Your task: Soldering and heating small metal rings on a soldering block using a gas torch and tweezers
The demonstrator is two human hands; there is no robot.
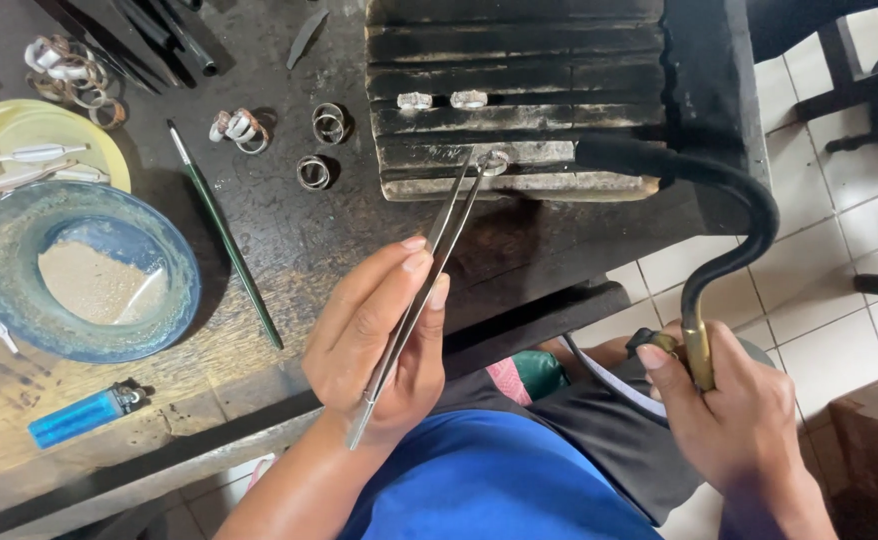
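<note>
Tweezers [421, 300] sit pinched in my left hand's fingers [414, 262], tips meeting a small ring [496, 160] on the charred wooden block [514, 100] at the surface's far edge. My right hand [734, 410] is closed around the brass torch handle [700, 345] — its black curved nozzle [659, 165] ends just beside that ring. Two more rings [442, 100] lie higher on the block; a blue bowl [84, 270] and lighter [84, 414] sit well left.

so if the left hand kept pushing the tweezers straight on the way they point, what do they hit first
Likely the small ring at the tips of the tweezers in the left hand, then the charred block beneath it; depth is unclear.
</note>
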